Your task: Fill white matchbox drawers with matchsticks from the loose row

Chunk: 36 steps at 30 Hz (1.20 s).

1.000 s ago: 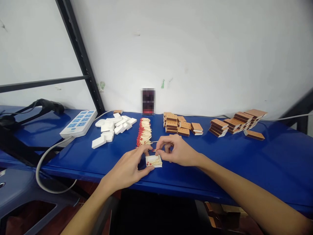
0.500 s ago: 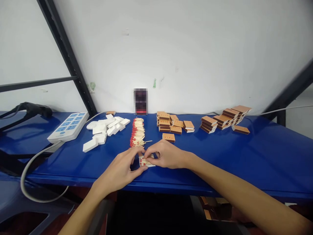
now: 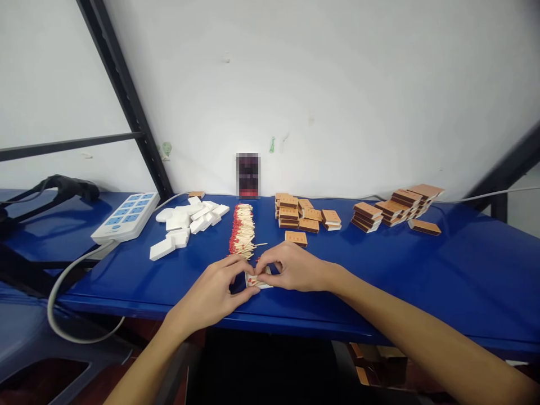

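A small white matchbox tray (image 3: 267,286) lies near the table's front edge, with a few red-headed matches in it. Its left end sits between the thumb and fingers of my left hand (image 3: 217,288). My right hand (image 3: 297,267) is pinched over the tray, its thumb and fingertips among the matches there and partly covering them. Just behind my hands is a long pile of loose matches (image 3: 242,230), red heads to the left. One match sticks out of the pile to the right.
White matchbox trays (image 3: 179,219) lie heaped at left, beside a power strip (image 3: 126,216). Brown matchboxes (image 3: 289,214) are stacked behind my right hand, with more stacks (image 3: 394,208) farther right. A blurred-out upright object (image 3: 248,175) leans on the wall. A dark metal post (image 3: 126,95) rises at left.
The whole view has shifted slightly, so things appear a little farther right. My right fingertips have moved slightly closer in over the matches in the tray; my left hand keeps its hold.
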Each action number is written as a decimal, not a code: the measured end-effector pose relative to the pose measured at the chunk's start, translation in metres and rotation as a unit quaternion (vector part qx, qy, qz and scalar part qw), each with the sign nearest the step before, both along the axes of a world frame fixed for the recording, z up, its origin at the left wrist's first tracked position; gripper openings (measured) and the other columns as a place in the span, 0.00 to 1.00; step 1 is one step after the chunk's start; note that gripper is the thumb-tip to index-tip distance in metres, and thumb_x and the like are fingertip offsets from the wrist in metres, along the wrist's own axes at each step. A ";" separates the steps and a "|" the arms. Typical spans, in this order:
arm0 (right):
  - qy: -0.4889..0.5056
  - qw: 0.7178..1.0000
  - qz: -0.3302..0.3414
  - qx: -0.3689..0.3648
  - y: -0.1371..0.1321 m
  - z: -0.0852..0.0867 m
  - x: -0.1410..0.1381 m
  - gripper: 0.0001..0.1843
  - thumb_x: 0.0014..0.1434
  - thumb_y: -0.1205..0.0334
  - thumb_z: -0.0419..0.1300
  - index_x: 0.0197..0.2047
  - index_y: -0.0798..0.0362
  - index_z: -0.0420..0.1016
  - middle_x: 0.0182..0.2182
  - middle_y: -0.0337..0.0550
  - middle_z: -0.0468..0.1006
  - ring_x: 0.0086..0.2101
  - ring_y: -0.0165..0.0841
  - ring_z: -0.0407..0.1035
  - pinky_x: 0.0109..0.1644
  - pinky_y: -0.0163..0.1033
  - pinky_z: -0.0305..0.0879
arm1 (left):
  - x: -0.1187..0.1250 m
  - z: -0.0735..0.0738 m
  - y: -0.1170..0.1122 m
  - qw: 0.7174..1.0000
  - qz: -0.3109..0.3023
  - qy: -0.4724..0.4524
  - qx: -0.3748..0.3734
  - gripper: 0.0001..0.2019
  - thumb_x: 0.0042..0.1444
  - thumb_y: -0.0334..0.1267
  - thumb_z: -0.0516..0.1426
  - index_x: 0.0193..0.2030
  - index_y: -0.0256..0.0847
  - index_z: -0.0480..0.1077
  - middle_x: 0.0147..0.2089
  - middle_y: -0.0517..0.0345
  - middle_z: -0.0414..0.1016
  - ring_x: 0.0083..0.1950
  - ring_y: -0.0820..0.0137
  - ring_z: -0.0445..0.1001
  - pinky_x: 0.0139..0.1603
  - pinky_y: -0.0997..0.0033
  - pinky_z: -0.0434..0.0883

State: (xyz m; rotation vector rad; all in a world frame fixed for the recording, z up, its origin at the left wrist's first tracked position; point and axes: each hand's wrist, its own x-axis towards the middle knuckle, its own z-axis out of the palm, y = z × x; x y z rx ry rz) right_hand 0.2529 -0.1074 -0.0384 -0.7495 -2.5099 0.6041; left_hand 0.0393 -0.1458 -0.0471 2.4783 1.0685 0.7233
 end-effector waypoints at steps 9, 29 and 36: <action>0.025 0.999 -0.006 -0.047 0.000 0.001 0.004 0.07 0.57 0.64 0.60 0.36 0.53 0.80 0.21 0.34 0.73 0.20 0.23 0.57 0.27 0.31 0.55 | -0.001 0.000 0.001 1.000 -0.006 0.004 0.000 0.05 0.63 0.41 0.57 0.39 0.44 0.72 0.45 0.60 0.72 0.43 0.69 0.71 0.44 0.70 0.68; -0.019 0.999 0.010 -0.048 0.007 -0.001 0.008 0.11 0.61 0.60 0.57 0.31 0.55 0.78 0.24 0.36 0.67 0.24 0.25 0.58 0.28 0.32 0.52 | -0.002 0.000 0.001 0.998 -0.022 0.059 0.020 0.12 0.67 0.40 0.51 0.51 0.51 0.73 0.50 0.58 0.68 0.45 0.68 0.72 0.48 0.67 0.68; -0.071 0.986 -0.123 0.082 0.013 0.000 0.014 0.05 0.57 0.64 0.58 0.35 0.53 0.75 0.23 0.35 0.67 0.26 0.27 0.59 0.32 0.34 0.51 | -0.001 -0.001 0.001 0.999 0.011 0.038 0.011 0.14 0.64 0.41 0.54 0.55 0.48 0.70 0.51 0.56 0.70 0.44 0.67 0.72 0.45 0.67 0.71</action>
